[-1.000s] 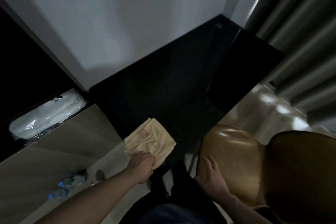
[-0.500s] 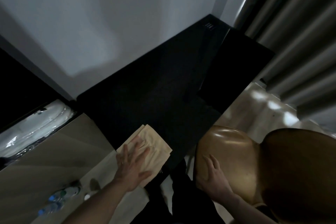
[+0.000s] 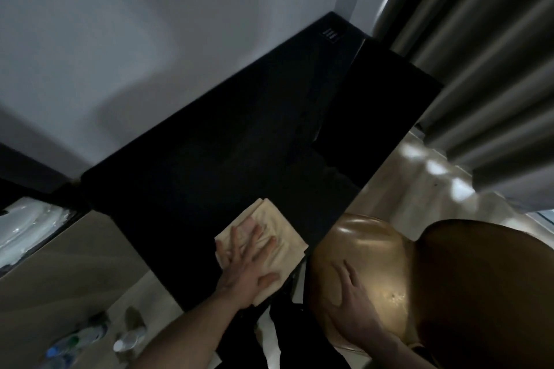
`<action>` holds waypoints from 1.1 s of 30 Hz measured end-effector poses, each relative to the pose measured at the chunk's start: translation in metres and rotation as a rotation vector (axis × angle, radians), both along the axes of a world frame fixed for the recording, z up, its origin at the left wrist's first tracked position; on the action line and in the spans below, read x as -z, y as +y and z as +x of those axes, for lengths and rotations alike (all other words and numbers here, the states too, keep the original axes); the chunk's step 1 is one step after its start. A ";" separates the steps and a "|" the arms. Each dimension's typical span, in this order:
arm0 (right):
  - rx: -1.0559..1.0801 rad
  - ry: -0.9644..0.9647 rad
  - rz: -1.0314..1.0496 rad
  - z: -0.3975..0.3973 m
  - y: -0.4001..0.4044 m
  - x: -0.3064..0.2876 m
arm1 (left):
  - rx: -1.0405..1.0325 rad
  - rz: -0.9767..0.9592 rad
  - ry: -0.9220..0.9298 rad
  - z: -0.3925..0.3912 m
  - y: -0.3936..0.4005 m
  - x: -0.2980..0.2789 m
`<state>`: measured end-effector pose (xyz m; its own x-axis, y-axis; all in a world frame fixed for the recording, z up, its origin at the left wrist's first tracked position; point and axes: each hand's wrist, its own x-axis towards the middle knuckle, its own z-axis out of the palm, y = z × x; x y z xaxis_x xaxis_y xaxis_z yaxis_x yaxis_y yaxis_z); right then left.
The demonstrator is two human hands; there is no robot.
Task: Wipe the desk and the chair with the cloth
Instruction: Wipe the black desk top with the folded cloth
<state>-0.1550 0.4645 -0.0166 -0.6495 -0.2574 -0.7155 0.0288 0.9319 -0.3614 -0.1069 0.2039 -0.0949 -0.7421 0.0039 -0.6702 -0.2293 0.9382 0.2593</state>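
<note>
My left hand lies spread flat on the folded cream cloth, so I'd press evenly across the black surface while my flat right hand steadies the tan leather chair.

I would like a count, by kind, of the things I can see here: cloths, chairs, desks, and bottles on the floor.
Cloth: 1, under the left hand
Chair: 1, touched by the right hand
Desk: 1
Bottles on the floor: at least 2, blurred
Total: at least 5
</note>
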 end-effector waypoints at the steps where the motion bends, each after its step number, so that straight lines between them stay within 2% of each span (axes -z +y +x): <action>1: 0.002 0.012 0.005 -0.004 0.002 0.001 | 0.009 0.019 0.001 -0.013 0.008 0.000; 7: 0.049 0.010 -0.005 -0.011 -0.007 0.002 | 0.104 0.093 -0.092 -0.057 0.010 -0.011; 9: 0.023 0.022 -0.049 -0.011 -0.024 0.005 | 0.110 0.122 -0.023 -0.054 -0.004 -0.023; 11: -0.010 0.035 -0.062 -0.008 -0.048 0.011 | 0.012 0.152 0.057 -0.036 -0.023 -0.035; 16: -0.074 0.012 -0.004 0.010 -0.125 0.027 | -0.142 -0.019 0.142 0.025 -0.079 -0.043; 22: 0.063 -0.092 0.046 0.016 -0.172 0.051 | -0.212 -0.104 0.169 0.049 -0.106 -0.048; 28: 0.167 -0.131 0.086 -0.001 -0.188 0.053 | -0.217 -0.029 0.191 0.017 -0.097 -0.067; 33: 0.260 -0.200 0.054 -0.049 -0.180 0.049 | -0.183 -0.008 0.167 -0.038 -0.092 -0.089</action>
